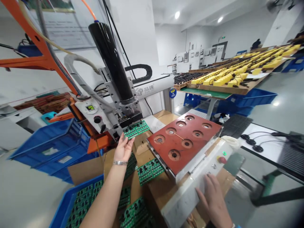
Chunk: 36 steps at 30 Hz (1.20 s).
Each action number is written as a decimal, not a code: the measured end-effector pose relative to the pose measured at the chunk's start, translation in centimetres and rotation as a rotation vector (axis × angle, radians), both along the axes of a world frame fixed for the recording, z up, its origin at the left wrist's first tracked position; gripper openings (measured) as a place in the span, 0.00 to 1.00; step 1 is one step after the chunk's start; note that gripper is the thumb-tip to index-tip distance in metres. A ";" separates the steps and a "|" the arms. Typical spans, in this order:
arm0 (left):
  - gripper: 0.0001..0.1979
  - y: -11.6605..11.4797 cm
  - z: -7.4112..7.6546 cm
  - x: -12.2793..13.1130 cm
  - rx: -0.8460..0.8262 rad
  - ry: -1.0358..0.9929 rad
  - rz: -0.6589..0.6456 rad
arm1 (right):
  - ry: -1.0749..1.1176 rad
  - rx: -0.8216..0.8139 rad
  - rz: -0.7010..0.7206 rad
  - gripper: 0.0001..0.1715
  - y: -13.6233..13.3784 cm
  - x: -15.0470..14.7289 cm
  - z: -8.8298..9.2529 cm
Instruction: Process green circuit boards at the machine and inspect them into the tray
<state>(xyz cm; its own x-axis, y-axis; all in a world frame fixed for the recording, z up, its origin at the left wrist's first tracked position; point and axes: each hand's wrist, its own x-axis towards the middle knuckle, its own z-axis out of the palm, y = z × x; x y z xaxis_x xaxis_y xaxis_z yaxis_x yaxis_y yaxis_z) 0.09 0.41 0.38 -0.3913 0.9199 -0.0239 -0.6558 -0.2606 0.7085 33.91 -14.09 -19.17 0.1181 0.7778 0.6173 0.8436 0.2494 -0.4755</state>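
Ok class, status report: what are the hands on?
Left hand touching green circuit board under machine head. Right hand on white control panel. Red holed plate between them.

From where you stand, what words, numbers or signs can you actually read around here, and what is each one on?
"品速" on the white machine beam, beside a logo.
Green digits on the small screen of the round white panel: too small to read surely.
Round blue sticker: too small to read.
White labels on the blue crate: too blurred.
Wall poster: too blurred.
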 end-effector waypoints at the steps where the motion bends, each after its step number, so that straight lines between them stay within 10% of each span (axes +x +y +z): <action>1: 0.11 0.0 0.1 0.0 0.000 0.000 0.003 | 0.000 0.000 0.001 0.34 0.0 0.0 0.0; 36: 0.10 -0.4 0.6 0.2 -0.012 -0.048 0.029 | 0.020 0.016 0.006 0.34 0.0 -0.1 0.4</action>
<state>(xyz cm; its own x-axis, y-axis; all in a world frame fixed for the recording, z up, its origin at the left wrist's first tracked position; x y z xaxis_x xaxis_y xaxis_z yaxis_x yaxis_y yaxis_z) 0.25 -0.02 1.00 -0.4160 0.9077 -0.0545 -0.6813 -0.2714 0.6798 33.76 -14.05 -18.80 0.1256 0.7688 0.6270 0.8325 0.2621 -0.4881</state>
